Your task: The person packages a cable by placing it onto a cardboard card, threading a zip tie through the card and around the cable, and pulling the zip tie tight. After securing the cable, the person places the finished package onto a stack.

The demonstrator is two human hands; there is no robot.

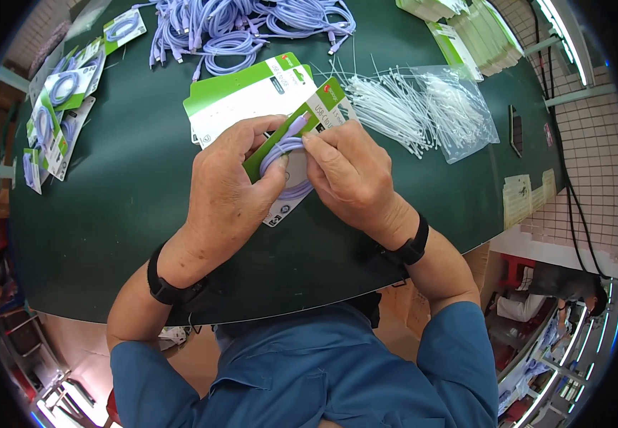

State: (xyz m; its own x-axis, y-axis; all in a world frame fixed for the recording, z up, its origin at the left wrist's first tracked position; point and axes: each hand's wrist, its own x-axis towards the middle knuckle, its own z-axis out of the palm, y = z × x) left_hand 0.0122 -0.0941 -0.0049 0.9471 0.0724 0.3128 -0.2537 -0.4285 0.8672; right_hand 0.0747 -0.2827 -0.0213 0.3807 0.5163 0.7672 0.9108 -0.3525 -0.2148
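Observation:
My left hand (232, 178) is wrapped round a green and white backing card (329, 100), its thumb pressing a coiled light-purple cable (296, 191) against the card's front. The cable's plug end points up the card. At the coil's upper right, my right hand (352, 167) is closed in a pinch. What lies between its thumb and forefinger is too small and covered to make out. Beyond my hands, a stack of similar cards (241, 103) lies flat on the dark green table (124, 207).
Purple cables (213, 25) are heaped at the far edge. White cable ties (387, 107) spread to the right, some in a clear bag (459, 114). Carded cables (59, 107) lie far left. Card stacks (483, 39) stand far right, near a phone-like dark object (515, 130).

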